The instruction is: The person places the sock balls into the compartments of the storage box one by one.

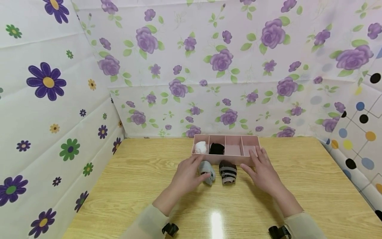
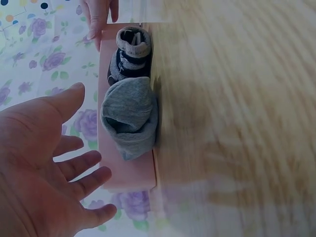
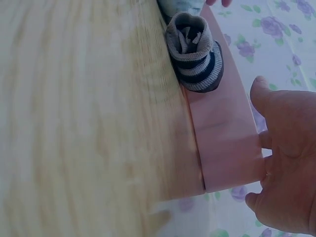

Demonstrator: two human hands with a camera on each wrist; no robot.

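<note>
A pink divided box [image 1: 232, 160] stands at the back of the table, with a rolled white sock [image 1: 201, 147] in its leftmost compartment and a black sock [image 1: 217, 149] in the one beside it. In front of the box lie a rolled grey sock [image 1: 206, 170] and a striped black-and-grey sock [image 1: 228, 172]. My left hand [image 1: 186, 176], fingers spread, is just left of the grey sock and near the box's front left. My right hand [image 1: 265, 172] has its relaxed fingers at the box's right end. In the right wrist view those fingertips meet the pink wall [image 3: 224, 143].
The wooden table [image 1: 143, 186] extends to both sides and toward me. A flowered cloth [image 1: 185, 66] hangs directly behind the box. More patterned cloth covers the left side [image 1: 53, 119] and the right side [image 1: 358, 139].
</note>
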